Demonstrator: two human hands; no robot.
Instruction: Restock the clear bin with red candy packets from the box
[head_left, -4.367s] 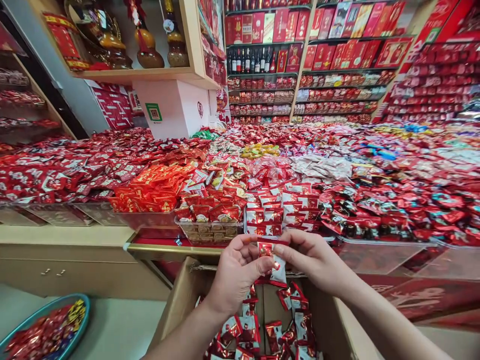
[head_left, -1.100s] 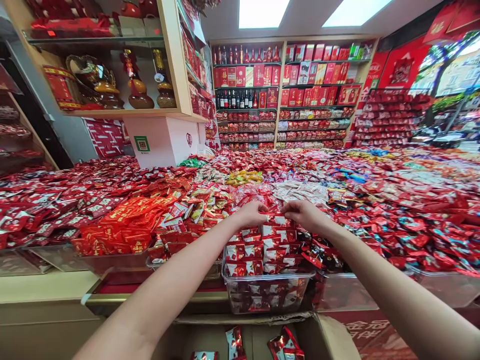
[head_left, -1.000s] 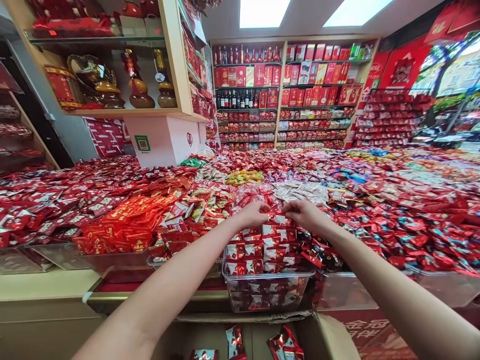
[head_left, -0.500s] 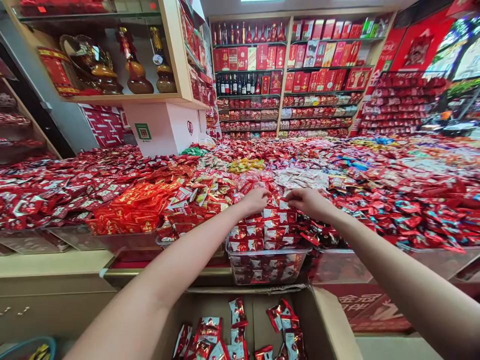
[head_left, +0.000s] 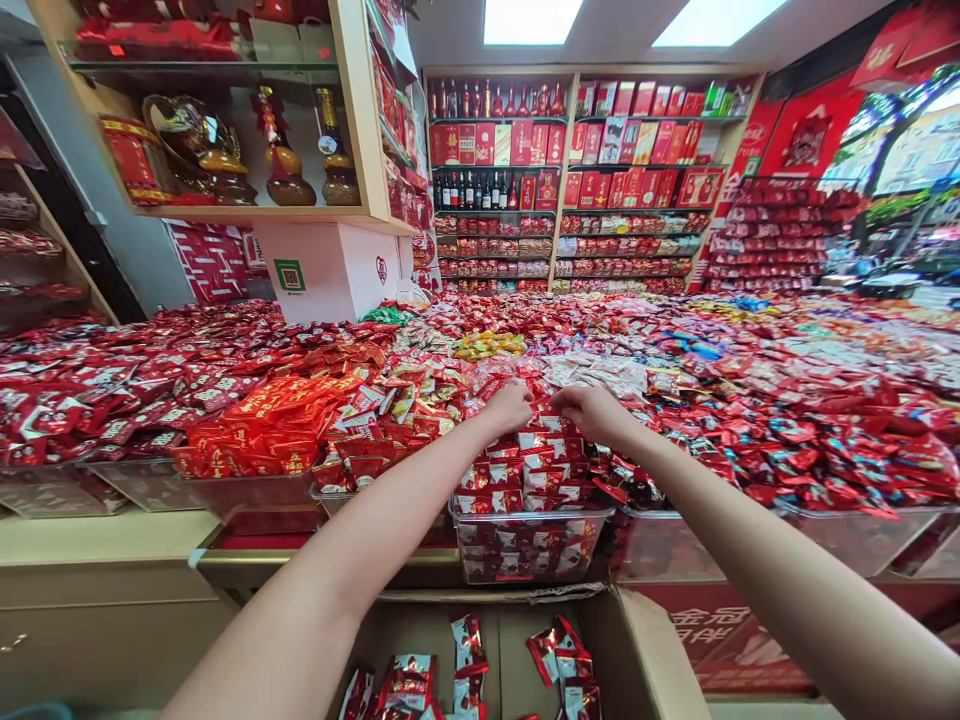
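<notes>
1. Wall shelving [head_left: 495, 150]: wooden, on the far side of the shop, stocked with red gift boxes and bottled wine.
2. Sales counter [head_left: 105, 540]: cream front with a brass-coloured edge, spanning the view beneath a broad heap of wrapped sweets [head_left: 225, 345], mostly red, with orange-red packets [head_left: 277, 410] near the front.
3. Cardboard box [head_left: 660, 650]: open, flap folded outward, nearest the person and lower than the counter, holding loose red foil packets [head_left: 469, 640].
4. Clear plastic bin [head_left: 529, 550]: at the counter's front edge, just beyond the box, packed above its rim.
5. Left hand [head_left: 510, 408] and right hand [head_left: 592, 413]: side by side and nearly touching, fingers curled downward on the top of the stack in the bin. Neither looks spread open, but the fingertips are hidden, so any grip on a packet cannot be told.
6. Red-and-white packets [head_left: 487, 478]: stacked in tidy rows inside the bin, directly under both hands.
</notes>
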